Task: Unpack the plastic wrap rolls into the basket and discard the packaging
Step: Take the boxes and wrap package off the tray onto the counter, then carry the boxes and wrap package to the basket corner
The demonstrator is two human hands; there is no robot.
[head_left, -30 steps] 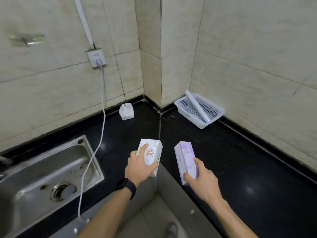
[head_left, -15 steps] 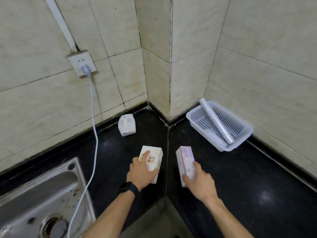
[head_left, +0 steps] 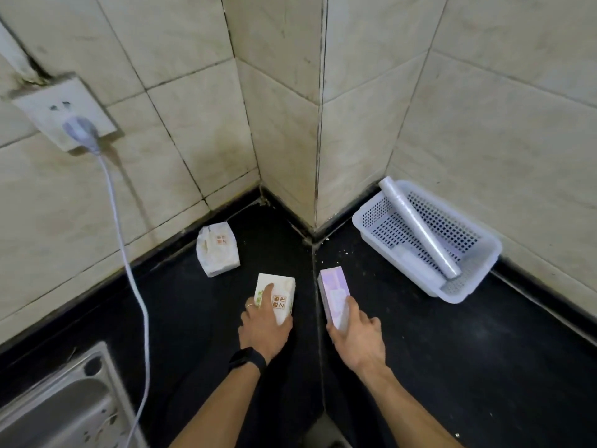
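My left hand (head_left: pixel 263 328) grips a white box with green and orange print (head_left: pixel 280 292) on the black counter, index finger laid along its top. My right hand (head_left: pixel 358 334) grips a pale purple box (head_left: pixel 332 287) just right of the counter seam. A white perforated basket (head_left: pixel 465 287) stands at the right against the wall. One plastic wrap roll (head_left: pixel 418 226) lies slantwise in it, its far end resting on the rim.
A crumpled white package (head_left: pixel 217 248) lies near the back wall to the left. A white cable (head_left: pixel 129 263) hangs from a wall socket (head_left: pixel 63 113) down toward the steel sink (head_left: pixel 58 412) at bottom left. Tiled walls form an outward corner behind the counter.
The camera has moved closer to the corner and lower. Both hands have carried the two boxes forward and down, and the boxes now rest on the counter.
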